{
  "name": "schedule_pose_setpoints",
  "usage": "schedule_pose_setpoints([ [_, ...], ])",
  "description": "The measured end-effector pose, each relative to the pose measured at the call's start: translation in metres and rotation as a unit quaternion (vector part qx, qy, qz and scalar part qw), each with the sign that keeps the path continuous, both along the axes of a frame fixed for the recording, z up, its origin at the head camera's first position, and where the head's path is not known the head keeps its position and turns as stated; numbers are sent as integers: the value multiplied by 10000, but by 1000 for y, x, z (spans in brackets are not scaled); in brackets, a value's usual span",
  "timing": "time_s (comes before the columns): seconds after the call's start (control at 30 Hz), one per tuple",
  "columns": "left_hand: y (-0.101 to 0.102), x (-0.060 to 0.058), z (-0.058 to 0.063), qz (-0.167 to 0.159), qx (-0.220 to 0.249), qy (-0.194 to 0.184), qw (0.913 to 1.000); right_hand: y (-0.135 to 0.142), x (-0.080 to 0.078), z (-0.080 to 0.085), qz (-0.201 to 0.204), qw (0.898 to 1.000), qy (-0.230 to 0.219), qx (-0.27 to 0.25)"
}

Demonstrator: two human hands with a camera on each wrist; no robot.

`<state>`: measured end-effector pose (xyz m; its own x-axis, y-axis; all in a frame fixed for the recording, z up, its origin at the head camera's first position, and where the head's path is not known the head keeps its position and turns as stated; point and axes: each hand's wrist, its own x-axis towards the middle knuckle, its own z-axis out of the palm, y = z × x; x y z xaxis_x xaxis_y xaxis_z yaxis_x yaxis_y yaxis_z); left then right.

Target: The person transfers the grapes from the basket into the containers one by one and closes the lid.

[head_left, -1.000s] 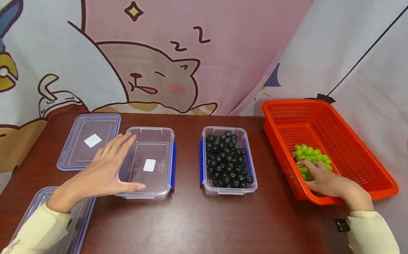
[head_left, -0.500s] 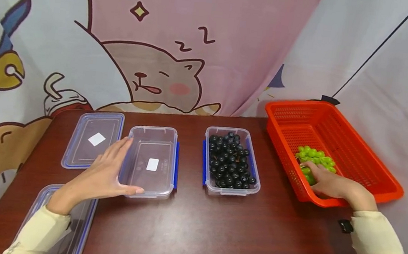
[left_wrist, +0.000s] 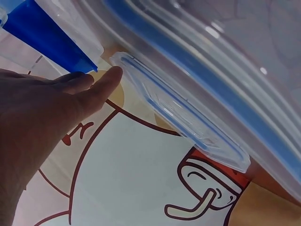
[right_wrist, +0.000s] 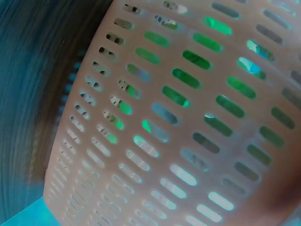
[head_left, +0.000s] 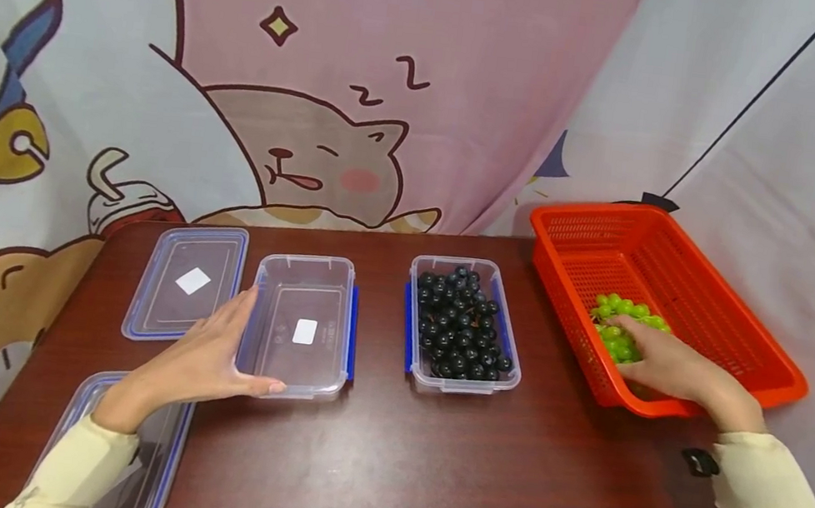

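In the head view, an uncovered clear plastic box with blue latches has a white label inside. My left hand lies along its left side, fingers extended and thumb at the near rim. A blue latch shows beside the fingers in the left wrist view. My right hand reaches into a red plastic basket, thumb and index finger around a bunch of green grapes; its other fingers are hidden. Through the basket's slots in the right wrist view, green grapes show.
A second clear box full of black grapes stands between the open box and the basket. Two clear lids lie at left, one farther back and a larger one beneath my left forearm. A cartoon curtain hangs behind the brown table.
The view has shifted slightly. My right hand has moved a little to the right over the green grapes, with more of them showing between thumb and index finger. The left hand stays beside the box.
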<state>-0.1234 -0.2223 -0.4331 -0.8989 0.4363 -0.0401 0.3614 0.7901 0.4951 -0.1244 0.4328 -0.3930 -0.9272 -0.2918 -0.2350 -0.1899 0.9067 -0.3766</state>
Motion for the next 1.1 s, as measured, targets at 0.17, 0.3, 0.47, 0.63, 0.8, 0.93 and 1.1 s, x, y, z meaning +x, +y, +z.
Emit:
schedule_pose_setpoints([
  [0.17, 1, 1, 0, 7, 5, -47, 10000, 3, 3, 0, -132, 9997, 187, 45],
  [0.3, 0, 0, 2, -83, 60, -87, 9999, 4, 7, 4, -360, 9989, 296, -3],
  [0.47, -3, -3, 4, -223, 190, -94, 9995, 1, 12, 12, -841, 9927, 835, -203],
  [0.63, -2, -2, 3, -181, 142, -98, 9997, -7, 17, 20, -1126, 9828, 1358, -539],
  [0.8, 2, -1, 5, -44, -22, -214, 9998, -17, 18, 28, -1171, 9763, 1700, -647],
  [0.93, 3, -1, 6, -24, -82, -249, 9997, -25, 20, 33, -1261, 9739, 1737, -733],
  [1.1, 5, -3, 7, -84, -169, -138, 9997, -35, 21, 42, -1430, 9701, 1714, -953],
])
